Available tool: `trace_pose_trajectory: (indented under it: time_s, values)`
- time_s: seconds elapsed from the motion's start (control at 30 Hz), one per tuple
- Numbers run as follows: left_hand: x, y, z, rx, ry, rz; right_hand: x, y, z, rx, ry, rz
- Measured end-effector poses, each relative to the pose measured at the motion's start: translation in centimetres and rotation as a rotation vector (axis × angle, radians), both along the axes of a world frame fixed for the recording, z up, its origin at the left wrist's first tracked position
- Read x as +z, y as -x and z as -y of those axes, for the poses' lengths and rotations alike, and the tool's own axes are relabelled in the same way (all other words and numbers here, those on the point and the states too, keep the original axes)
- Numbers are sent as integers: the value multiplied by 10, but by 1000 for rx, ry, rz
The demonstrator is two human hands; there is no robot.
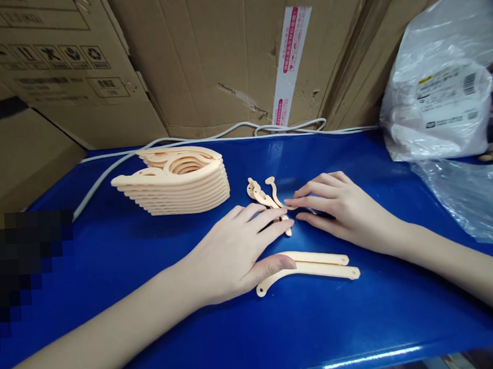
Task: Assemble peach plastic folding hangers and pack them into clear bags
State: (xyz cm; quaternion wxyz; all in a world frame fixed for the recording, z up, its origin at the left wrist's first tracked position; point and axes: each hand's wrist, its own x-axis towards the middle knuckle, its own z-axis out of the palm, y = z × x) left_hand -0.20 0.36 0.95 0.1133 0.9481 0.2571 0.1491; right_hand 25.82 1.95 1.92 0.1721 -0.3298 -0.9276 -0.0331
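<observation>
**Two hands meet over a small cluster of peach hook pieces**

Several slim peach hook pieces (261,193) lie in a loose cluster just right of the frame's centre, on the blue table (154,312). Your left hand (234,255) lies palm down and open, its fingers stretched flat. Its fingertips rest on the lower end of that cluster, and it grips nothing. Your right hand (342,209) comes in from the right with its fingers long and nearly straight. Its fingertips touch the same pieces from the other side, and its thumb is tucked out of sight, so you cannot tell whether it pinches one or only touches it.

Just below, at lower centre, two curved peach arms (322,268) lie side by side, and your left thumb rests on their left end. To the left of centre sits a neat stack of folded peach hangers (180,191), near your left hand but apart from it. A white cable (104,173) runs along the table's far edge behind the stack. Cardboard boxes (222,58) fill the top of the frame. At the upper right stands a white plastic bag (437,100) with a printed label, and clear plastic wrap (468,201) lies below it at the right edge.
</observation>
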Motion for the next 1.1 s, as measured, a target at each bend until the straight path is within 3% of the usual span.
trace_pose_trajectory:
  time_s: [0.47,0.7,0.97,1.1]
  values:
    - [0,4,-4,60,-161,-17,10,-40,-14,-87,8,101]
    - [0,9,-7,37,-146,6,11,-18,-2,-105,51,-164]
    - [-3,4,-5,145,-248,-7,-2,8,-34,65,142,13]
    - [0,7,-4,166,-397,-101,-7,6,-38,71,210,-16]
